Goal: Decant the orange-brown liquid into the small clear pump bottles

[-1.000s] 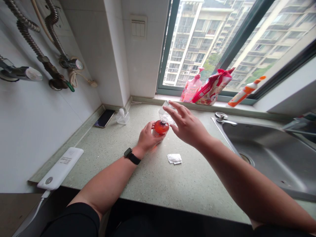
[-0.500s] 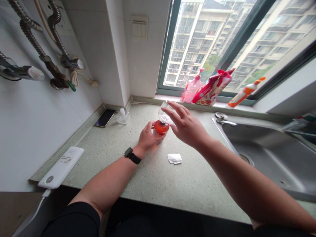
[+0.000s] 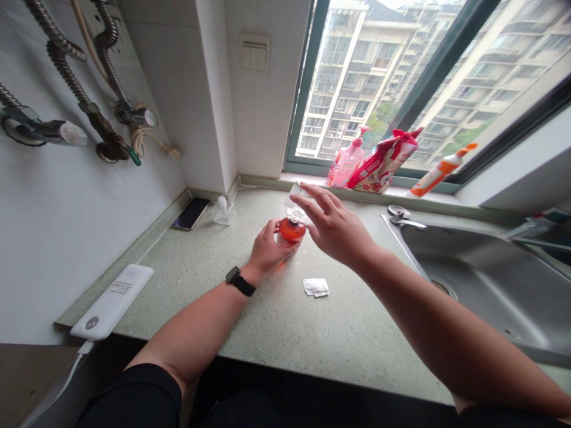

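Note:
My left hand (image 3: 269,249), with a black watch at its wrist, is wrapped round an orange-red bottle (image 3: 291,232) on the counter. The bottle's dark neck faces up and shows no cap. Just above the neck, my right hand (image 3: 332,223) grips a clear plastic container (image 3: 293,204) that tilts over the bottle's mouth. The right fingers are long and bent over the container's far side, and the thumb is partly hidden. Whether liquid is flowing I cannot tell. Nearer to me lies a folded white tissue (image 3: 315,288).
On the counter (image 3: 214,267) are a clear container with a white pump top (image 3: 223,212), a phone (image 3: 191,213) and a white power bank (image 3: 112,302). A steel sink (image 3: 482,279) is at right. A pink pump bottle (image 3: 345,163), red bag (image 3: 383,160) and orange-white bottle (image 3: 439,174) line the windowsill.
The view has shifted very slightly. Both hands keep their hold, and the clear container stays tilted over the bottle.

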